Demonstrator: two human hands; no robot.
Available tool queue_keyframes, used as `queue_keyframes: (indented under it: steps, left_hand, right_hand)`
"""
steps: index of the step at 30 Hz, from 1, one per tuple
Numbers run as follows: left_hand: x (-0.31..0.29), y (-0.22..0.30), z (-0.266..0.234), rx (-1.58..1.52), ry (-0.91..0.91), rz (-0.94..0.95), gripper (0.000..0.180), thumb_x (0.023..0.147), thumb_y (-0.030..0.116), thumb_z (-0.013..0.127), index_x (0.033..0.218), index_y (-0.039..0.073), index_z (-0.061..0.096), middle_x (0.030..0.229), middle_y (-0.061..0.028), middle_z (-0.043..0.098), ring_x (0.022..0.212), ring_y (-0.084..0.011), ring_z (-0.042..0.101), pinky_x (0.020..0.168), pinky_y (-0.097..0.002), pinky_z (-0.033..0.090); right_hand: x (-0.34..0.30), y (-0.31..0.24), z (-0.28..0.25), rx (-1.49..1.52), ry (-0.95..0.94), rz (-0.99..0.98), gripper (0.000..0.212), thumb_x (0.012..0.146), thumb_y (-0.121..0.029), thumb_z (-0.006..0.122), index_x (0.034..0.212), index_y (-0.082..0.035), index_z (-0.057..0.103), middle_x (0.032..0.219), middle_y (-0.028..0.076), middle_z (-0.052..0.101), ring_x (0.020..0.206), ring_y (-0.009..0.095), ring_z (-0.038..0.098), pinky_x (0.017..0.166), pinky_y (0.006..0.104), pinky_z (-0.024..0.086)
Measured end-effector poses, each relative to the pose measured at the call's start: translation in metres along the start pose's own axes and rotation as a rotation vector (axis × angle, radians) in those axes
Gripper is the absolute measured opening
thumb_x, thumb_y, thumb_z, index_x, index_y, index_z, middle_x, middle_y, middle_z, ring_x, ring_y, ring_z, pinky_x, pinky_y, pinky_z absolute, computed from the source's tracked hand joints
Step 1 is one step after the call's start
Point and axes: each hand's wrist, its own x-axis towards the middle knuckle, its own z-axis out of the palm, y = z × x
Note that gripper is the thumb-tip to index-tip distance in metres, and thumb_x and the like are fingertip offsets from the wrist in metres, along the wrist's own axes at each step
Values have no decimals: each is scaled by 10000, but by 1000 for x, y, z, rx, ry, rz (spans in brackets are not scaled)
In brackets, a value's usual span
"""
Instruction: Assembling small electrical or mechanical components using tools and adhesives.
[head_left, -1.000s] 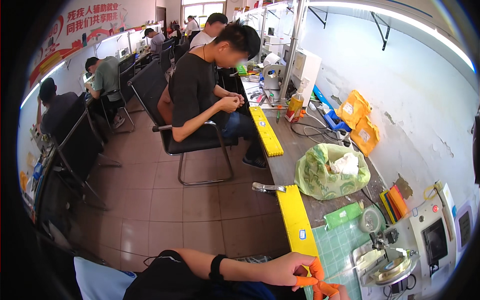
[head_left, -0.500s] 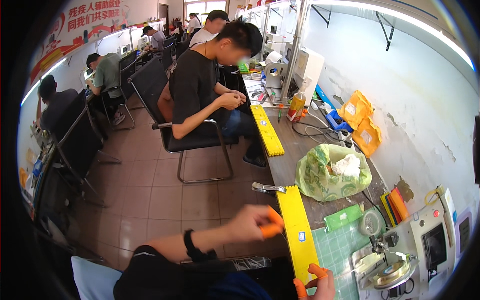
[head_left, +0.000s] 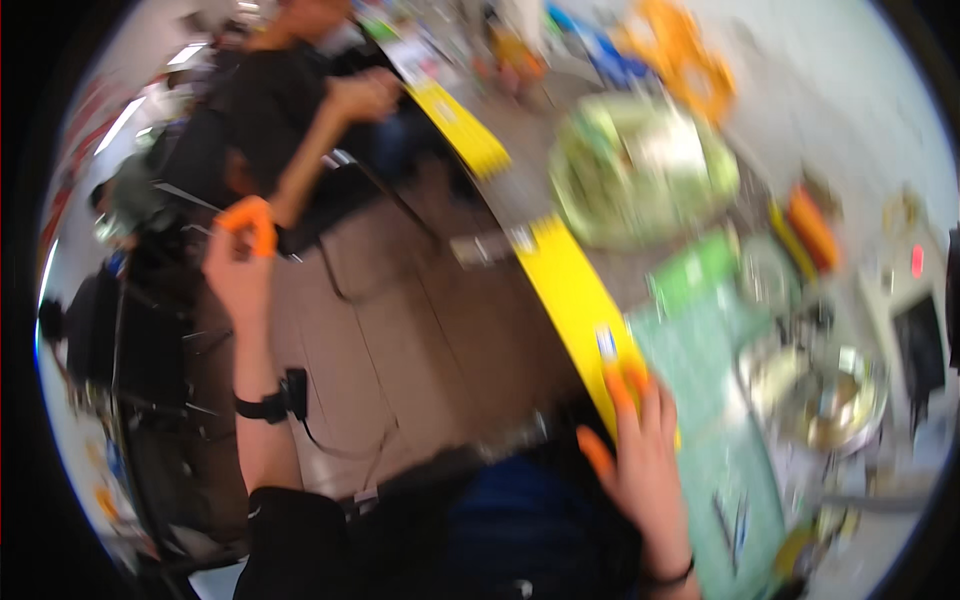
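Left hand: the left hand (head_left: pixel 240 265) is up in the air, well off the bench, wrist bent, fingers drawn loosely together with nothing gripped that I can make out.
Left fingertips: orange finger cots (head_left: pixel 250 218) cap the tips, bright against the dark background.
Left wrist: a black wrist strap (head_left: pixel 270 403) wraps the forearm, a thin cord trailing down from it.
Co-worker: beyond the raised hand, another person in a dark shirt (head_left: pixel 265 105) sits on a chair, elbow bent, hands up near the far stretch of bench.
Bench edge: the yellow strip (head_left: pixel 570 290) runs along the front of the bench from upper left down to lower right, well apart from the left hand.
Right hand: the right hand (head_left: pixel 645 465) lies flat, fingers spread apart and open, orange-capped tips touching the near end of the yellow strip.
Mat: the green cutting mat (head_left: pixel 715 400) sits just beside the right hand, on its right; the palm overlaps the mat's edge.
Bag: a pale green bag (head_left: pixel 640 170) sits farther up the bench, well apart from both hands.
Metal dish: a round shiny dish (head_left: pixel 830 390) stands right of the mat.
Sharpness: the whole view is smeared, so small items stay unreadable.
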Motion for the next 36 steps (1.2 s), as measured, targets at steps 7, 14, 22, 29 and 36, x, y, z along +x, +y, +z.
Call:
queue_keyframes:
  steps: [7, 14, 22, 29, 36]
  left_hand:
    - [-47, 93, 64, -78, -345, 325, 300, 800, -101, 763, 1077, 13, 741, 927, -26, 664, 668, -66, 543, 634, -184, 429]
    - [-86, 124, 66, -231, -527, 296, 327, 761, -120, 763, 1049, 31, 737, 946, -45, 683, 626, -82, 545, 566, -197, 420]
    - [-112, 148, 83, -350, -688, 272, 289, 719, -103, 778, 965, 41, 734, 912, -64, 685, 609, -142, 586, 508, -245, 452]
    - [-133, 155, 105, -438, -777, 329, 264, 728, -80, 778, 964, 24, 723, 887, -70, 656, 582, -165, 556, 509, -271, 445]
    - [-141, 163, 113, -453, -814, 320, 281, 736, -88, 782, 988, 25, 730, 864, -52, 620, 516, -127, 471, 469, -255, 392]
  right_hand:
    - [12, 13, 16, -77, -61, 70, 761, 789, -132, 800, 1472, -54, 472, 1439, 218, 450, 1363, 431, 409, 1121, 523, 337]
    - [7, 4, 21, -61, -56, 47, 726, 787, -136, 800, 1459, -147, 524, 1417, 227, 450, 1329, 432, 421, 1094, 539, 335]
    - [12, 3, 28, -166, -29, 41, 681, 774, -133, 798, 1417, -209, 587, 1397, 226, 469, 1312, 420, 428, 1080, 532, 336]
    - [14, 5, 40, -208, 29, 36, 698, 763, -175, 822, 1417, -247, 591, 1409, 204, 449, 1274, 408, 434, 1077, 529, 335]
    - [17, 5, 43, -222, 52, 53, 707, 762, -177, 822, 1420, -281, 587, 1395, 208, 453, 1265, 409, 426, 1067, 539, 336]
